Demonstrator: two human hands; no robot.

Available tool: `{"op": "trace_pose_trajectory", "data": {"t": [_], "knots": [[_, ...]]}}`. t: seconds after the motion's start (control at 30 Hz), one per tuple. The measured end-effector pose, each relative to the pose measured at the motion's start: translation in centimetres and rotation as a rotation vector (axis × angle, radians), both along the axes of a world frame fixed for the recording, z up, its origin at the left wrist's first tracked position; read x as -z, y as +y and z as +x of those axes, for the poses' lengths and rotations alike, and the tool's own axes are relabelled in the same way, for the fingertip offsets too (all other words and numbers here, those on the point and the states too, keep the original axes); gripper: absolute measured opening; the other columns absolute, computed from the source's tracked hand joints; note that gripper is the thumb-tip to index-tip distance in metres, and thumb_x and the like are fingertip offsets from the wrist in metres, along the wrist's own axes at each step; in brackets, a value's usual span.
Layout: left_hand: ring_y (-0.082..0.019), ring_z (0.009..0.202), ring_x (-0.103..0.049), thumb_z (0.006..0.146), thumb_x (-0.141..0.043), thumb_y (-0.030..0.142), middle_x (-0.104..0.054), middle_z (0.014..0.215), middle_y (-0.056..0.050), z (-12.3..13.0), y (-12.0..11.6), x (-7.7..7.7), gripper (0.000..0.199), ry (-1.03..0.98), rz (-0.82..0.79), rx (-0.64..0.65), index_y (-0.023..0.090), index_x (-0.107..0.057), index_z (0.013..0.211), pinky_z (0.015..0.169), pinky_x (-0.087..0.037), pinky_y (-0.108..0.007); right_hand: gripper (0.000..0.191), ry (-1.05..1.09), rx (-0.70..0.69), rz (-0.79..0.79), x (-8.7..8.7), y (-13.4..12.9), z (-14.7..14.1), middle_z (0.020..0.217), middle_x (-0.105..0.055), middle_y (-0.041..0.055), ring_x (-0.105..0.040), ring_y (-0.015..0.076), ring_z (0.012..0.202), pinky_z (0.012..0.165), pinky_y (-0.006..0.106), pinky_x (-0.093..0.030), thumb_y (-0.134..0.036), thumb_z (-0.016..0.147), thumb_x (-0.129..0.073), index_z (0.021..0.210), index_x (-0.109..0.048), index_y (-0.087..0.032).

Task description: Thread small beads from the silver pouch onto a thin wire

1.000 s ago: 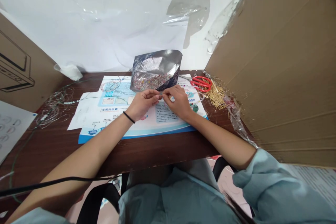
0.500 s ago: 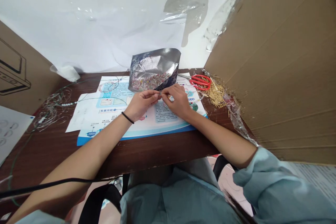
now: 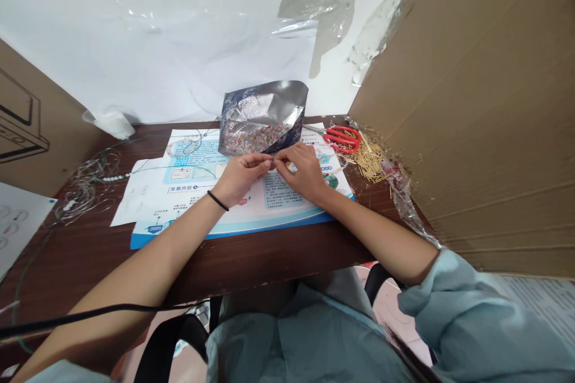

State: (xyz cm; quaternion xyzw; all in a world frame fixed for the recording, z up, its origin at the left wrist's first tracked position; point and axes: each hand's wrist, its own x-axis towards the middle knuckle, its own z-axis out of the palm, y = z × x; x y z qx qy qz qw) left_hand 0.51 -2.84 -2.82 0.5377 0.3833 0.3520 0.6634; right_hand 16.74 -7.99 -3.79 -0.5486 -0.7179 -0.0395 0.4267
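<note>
My left hand (image 3: 245,177), with a black band on the wrist, is closed in a pinch of thumb and forefinger. Right beside it, my right hand (image 3: 303,172) is pinched too, its fingertips almost meeting the left ones. Whatever lies between the fingertips is too small to make out. Just behind the hands stands an open silver pouch (image 3: 260,114) holding many small coloured beads (image 3: 256,139). Under both hands lies a printed sheet (image 3: 233,215) with blue edging and Chinese text.
Red-handled scissors (image 3: 344,139) lie right of the pouch, beside a heap of thin golden sticks (image 3: 371,161). Tangled clear thread (image 3: 92,185) with white beads (image 3: 117,178) spreads at the left. Cardboard walls (image 3: 471,119) flank the dark wooden table (image 3: 269,257). A black cable (image 3: 112,309) crosses my left forearm.
Both hands keep nearly the same pinched pose at the same spot. The whole view has shifted very slightly; nothing on the table has visibly moved.
</note>
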Motion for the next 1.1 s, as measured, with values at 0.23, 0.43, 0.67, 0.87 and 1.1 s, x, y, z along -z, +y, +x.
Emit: {"op": "trace_pose_trajectory", "data": {"t": [0.23,0.43,0.67,0.87,1.1], "knots": [[-0.018,0.091,-0.066,0.063,-0.086,0.038,-0.073,0.088,-0.005,0.0,0.27,0.51,0.033,0.001,0.001,-0.006,0.018,-0.076,0.088,0.092,-0.051,-0.037,0.016,0.001,-0.01,0.018,0.13,0.0,0.01,0.084,-0.072,0.0015,-0.06,0.0192,0.086,0.086,0.037,-0.039,-0.022,0.094,-0.054,0.082,-0.065,-0.023],[-0.018,0.088,-0.066,0.063,-0.086,0.046,-0.074,0.087,-0.006,-0.07,0.31,0.66,0.037,0.01,0.017,0.014,0.017,-0.077,0.084,0.089,-0.052,-0.035,0.015,0.002,-0.053,0.023,0.06,0.08,0.16,0.086,-0.073,0.0015,-0.06,0.0191,0.087,0.086,0.037,-0.038,-0.024,0.095,-0.057,0.087,-0.068,-0.023],[-0.018,0.085,-0.067,0.072,-0.08,0.047,-0.073,0.083,-0.007,-0.16,0.46,0.83,0.03,0.055,0.038,0.032,0.018,-0.075,0.079,0.088,-0.052,-0.035,0.013,0.026,-0.065,-0.02,0.1,0.13,0.25,0.088,-0.073,0.0006,-0.061,0.0183,0.087,0.088,0.036,-0.039,-0.022,0.095,-0.057,0.09,-0.069,-0.024],[-0.018,0.084,-0.066,0.073,-0.079,0.049,-0.072,0.081,-0.006,-0.25,0.56,0.93,0.03,0.064,0.038,0.026,0.019,-0.076,0.08,0.085,-0.053,-0.035,0.012,0.013,-0.039,-0.02,0.24,0.14,0.22,0.087,-0.072,0.0013,-0.061,0.0186,0.086,0.088,0.037,-0.039,-0.021,0.093,-0.058,0.087,-0.067,-0.023],[-0.019,0.082,-0.066,0.07,-0.081,0.05,-0.072,0.08,-0.007,-0.14,0.43,0.72,0.034,0.054,0.036,0.041,0.018,-0.076,0.08,0.084,-0.052,-0.036,0.015,0.021,-0.02,-0.007,0.27,0.07,0.17,0.085,-0.074,-0.0001,-0.062,0.0183,0.085,0.086,0.037,-0.04,-0.023,0.093,-0.058,0.084,-0.07,-0.025]]}}
